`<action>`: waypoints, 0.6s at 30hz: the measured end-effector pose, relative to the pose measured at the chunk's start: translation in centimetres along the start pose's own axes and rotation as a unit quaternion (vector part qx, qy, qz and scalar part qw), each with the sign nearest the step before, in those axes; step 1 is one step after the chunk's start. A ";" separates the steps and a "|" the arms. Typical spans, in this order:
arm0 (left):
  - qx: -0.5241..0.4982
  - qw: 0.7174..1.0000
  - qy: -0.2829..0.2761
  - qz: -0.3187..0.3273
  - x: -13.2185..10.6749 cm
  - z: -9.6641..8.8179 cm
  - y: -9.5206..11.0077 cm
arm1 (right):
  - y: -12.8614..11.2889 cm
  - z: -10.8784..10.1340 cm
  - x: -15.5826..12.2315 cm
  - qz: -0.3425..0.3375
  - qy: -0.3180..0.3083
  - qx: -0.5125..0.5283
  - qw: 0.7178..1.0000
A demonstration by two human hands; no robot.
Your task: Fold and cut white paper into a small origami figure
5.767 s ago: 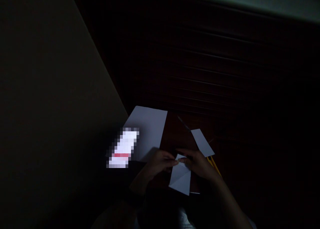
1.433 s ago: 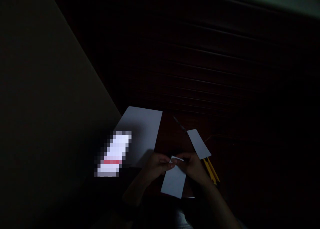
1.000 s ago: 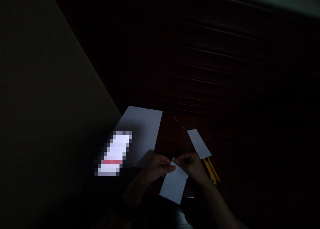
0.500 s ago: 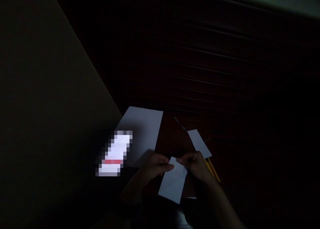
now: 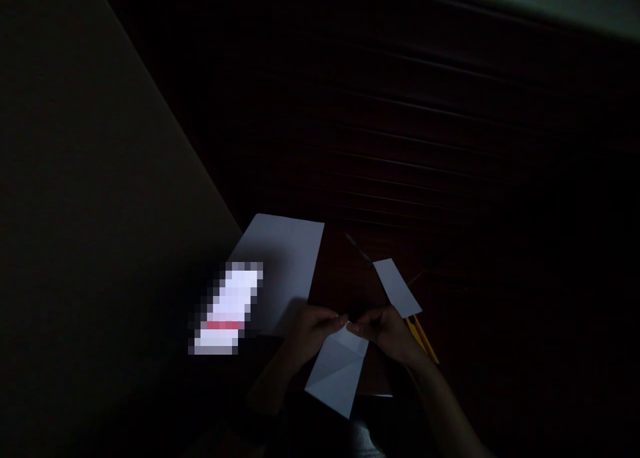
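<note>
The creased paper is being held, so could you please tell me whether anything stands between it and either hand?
Nothing visible does: the left hand and the right hand both pinch the far end of the creased paper. The loose paper strip and the yellow object lie to the right, not between them.

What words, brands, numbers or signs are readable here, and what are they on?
None can be read.
Bright white slanted rectangle with a red band: pixelated, so any text is unreadable.
Creased white paper strip, large white paper sheet and small white paper rectangle: no writing can be made out.
Slim yellow tool, partly hidden: too small and dark to read any marking.
</note>
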State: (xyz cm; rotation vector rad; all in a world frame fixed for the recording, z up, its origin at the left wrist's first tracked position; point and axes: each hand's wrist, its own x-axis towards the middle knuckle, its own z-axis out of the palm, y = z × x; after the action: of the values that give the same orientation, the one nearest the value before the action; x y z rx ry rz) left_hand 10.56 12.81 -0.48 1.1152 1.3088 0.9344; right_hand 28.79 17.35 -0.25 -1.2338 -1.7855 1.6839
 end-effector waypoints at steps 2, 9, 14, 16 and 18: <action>0.007 1.000 0.005 0.007 0.0 0.0 0.0 | 0.2 -0.1 0.0 0.005 -0.004 -0.007 1.000; 0.043 0.999 0.009 0.008 0.1 0.1 0.1 | 0.0 -0.2 -0.1 0.003 0.000 -0.047 0.999; 0.039 0.999 0.017 0.021 -0.1 -0.2 0.7 | -0.8 -0.3 -0.4 -0.008 0.019 -0.049 0.999; 0.026 0.999 0.023 0.026 -0.2 -0.3 0.8 | -0.9 -0.4 -0.5 0.004 0.020 -0.049 0.999; 0.007 1.000 0.022 0.017 -0.2 -0.4 0.9 | -0.9 -0.4 -0.6 0.016 0.026 -0.050 0.998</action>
State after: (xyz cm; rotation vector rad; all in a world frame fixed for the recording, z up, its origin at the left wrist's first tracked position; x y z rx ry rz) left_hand 10.17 12.87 0.44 1.1369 1.3379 0.9795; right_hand 29.12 17.23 0.86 -1.3427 -1.8477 1.5828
